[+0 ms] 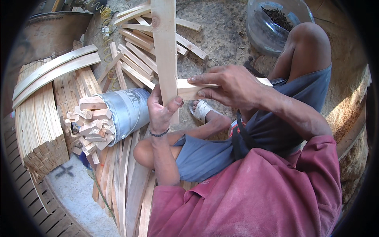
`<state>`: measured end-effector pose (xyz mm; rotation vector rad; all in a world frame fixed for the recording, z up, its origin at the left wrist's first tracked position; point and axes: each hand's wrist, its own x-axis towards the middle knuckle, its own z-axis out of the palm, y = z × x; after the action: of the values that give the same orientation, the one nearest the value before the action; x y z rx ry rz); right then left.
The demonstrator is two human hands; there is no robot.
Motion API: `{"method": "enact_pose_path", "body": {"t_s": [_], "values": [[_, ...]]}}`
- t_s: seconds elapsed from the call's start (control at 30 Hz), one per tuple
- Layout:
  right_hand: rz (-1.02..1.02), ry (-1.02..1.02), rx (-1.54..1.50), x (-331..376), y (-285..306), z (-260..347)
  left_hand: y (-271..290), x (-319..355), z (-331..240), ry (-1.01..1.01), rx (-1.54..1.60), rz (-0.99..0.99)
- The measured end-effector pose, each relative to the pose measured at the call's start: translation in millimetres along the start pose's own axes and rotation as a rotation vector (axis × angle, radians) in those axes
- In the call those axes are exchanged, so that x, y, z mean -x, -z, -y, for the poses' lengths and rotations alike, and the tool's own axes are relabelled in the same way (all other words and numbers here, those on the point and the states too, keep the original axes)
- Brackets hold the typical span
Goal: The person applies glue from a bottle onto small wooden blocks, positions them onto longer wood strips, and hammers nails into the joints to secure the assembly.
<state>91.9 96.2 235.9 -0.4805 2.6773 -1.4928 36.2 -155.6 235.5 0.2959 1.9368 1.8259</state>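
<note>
My left hand (pixel 162 106) is closed round the lower part of a long pale wooden board (pixel 164 47), its thumb lying across the face. The board stretches away from me past the top edge of the view. In my right hand (pixel 233 85) is a shorter wooden block (pixel 189 89), gripped between thumb and fingers and held crosswise. The block's left end meets the board's right side just above my left thumb. Its other end (pixel 264 81) sticks out beyond my right hand; the middle is covered by the hand.
A metal bucket (pixel 132 108) full of short wood pieces (pixel 92 126) lies tipped at left. Beyond it are stacked strips (pixel 39 122) with two curved boards (pixel 55 73) on top. Loose sticks (pixel 138 59) cover the floor ahead. A clear plastic tub (pixel 258 29) holds nails at far right.
</note>
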Motion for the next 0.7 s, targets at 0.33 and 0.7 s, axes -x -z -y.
{"method": "enact_pose_path", "body": {"t_s": [0.33,0.7], "values": [[-0.01,-0.012,0.009,1.5,-0.4,-2.4,-4.7,-1.5,-0.3,-0.007,0.008,-0.002],[-0.013,-0.026,-0.004,1.3,-3.7,-4.2,-3.8,-3.4,-0.5,0.011,0.001,0.004]]}}
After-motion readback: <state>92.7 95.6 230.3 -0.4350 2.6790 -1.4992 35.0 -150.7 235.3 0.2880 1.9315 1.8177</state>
